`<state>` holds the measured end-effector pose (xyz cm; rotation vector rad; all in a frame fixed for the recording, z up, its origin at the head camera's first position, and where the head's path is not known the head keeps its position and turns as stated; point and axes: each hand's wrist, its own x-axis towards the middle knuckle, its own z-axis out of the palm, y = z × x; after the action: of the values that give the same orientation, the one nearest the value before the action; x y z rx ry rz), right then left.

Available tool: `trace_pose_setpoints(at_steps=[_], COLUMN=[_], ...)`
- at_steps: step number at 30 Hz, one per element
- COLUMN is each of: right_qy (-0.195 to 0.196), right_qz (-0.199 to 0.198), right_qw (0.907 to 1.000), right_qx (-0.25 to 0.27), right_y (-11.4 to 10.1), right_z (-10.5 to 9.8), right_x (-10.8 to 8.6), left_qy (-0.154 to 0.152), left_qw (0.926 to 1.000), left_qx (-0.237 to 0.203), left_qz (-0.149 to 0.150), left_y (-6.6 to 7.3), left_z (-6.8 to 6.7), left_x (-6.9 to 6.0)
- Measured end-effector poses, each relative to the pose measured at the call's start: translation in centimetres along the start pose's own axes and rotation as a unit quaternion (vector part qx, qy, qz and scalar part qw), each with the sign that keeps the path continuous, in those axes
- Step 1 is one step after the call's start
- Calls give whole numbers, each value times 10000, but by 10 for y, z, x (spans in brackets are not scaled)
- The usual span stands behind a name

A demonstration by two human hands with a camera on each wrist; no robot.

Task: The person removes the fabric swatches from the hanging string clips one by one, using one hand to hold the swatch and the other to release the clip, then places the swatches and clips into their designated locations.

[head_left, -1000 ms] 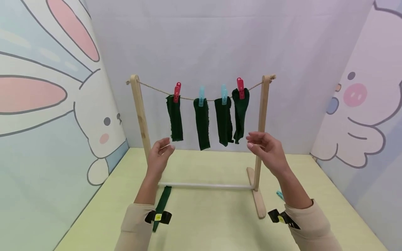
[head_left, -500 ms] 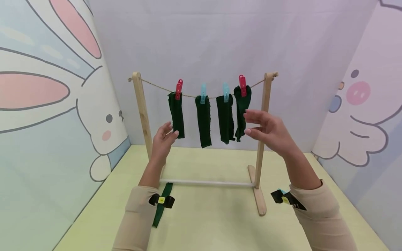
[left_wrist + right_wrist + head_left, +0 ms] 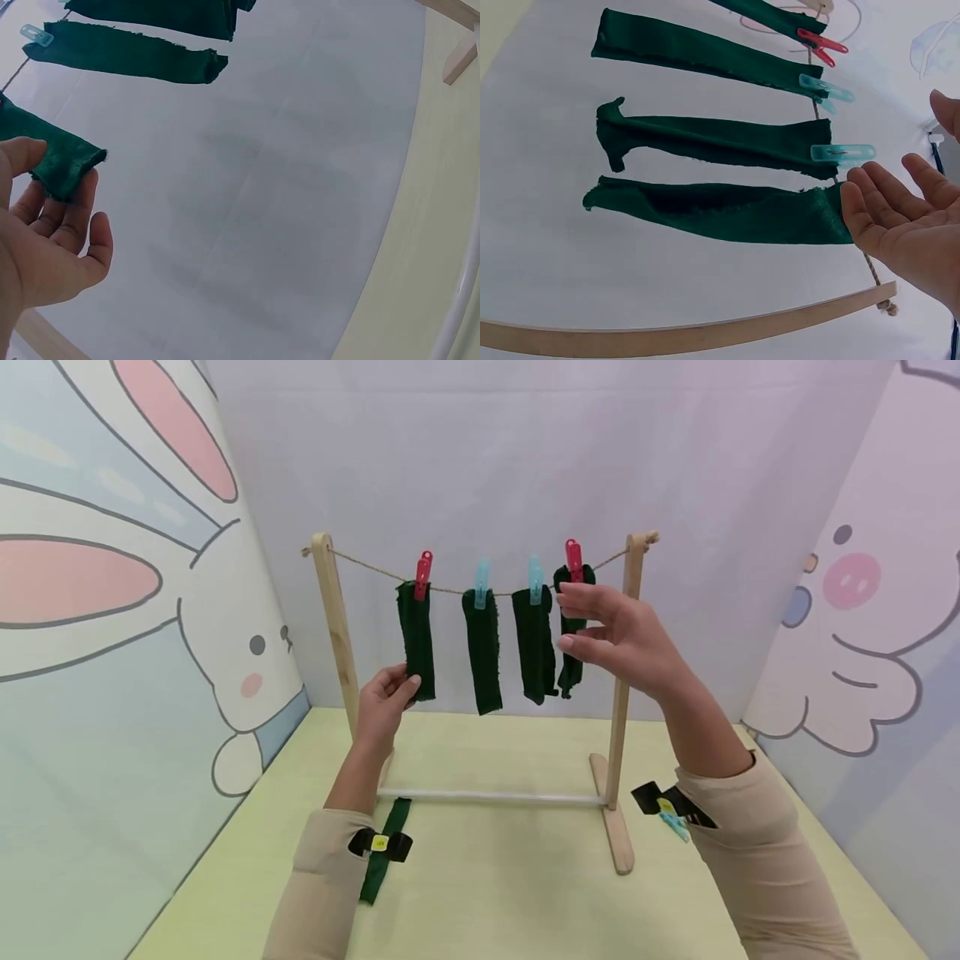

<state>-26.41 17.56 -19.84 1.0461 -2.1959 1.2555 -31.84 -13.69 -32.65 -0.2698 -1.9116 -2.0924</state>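
Several dark green cloth strips hang from a rope line, held by red and light blue clothespins. At the leftmost strip (image 3: 417,631), my left hand (image 3: 382,706) holds the left edge near the bottom, thumb in front and fingers behind, as the left wrist view (image 3: 64,154) also shows. My right hand (image 3: 626,635) is raised in front of the rightmost strip (image 3: 572,672), fingers apart, nothing gripped; it hides part of that strip. A red clothespin (image 3: 573,560) sits just above those fingers. In the right wrist view, the fingers are beside the strip's upper end (image 3: 810,214).
The rope (image 3: 367,567) runs between two wooden posts (image 3: 339,635), joined low down by a white bar (image 3: 487,796). Another green strip (image 3: 386,852) lies on the yellow table (image 3: 480,885) at left. A blue clothespin (image 3: 675,827) lies beside the right forearm.
My left hand has come up to the leftmost strip and taken its lower edge. My right hand has risen and moved left, in front of the rightmost strip.
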Motion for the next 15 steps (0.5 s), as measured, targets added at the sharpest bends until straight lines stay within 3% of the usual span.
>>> trace_pose_setpoints(at_steps=[8, 15], right_qy=[-45, -44], right_qz=[-29, -32], right_qw=[9993, 9997], right_qx=[-362, -236], right_y=[-7, -15], right_z=[5, 12], right_x=[22, 38], left_qy=[-5, 40], left_qw=[9997, 9996], left_qx=[-8, -54], left_qz=[251, 284], left_y=[-2, 1], left_z=[-9, -8], left_x=[-7, -9])
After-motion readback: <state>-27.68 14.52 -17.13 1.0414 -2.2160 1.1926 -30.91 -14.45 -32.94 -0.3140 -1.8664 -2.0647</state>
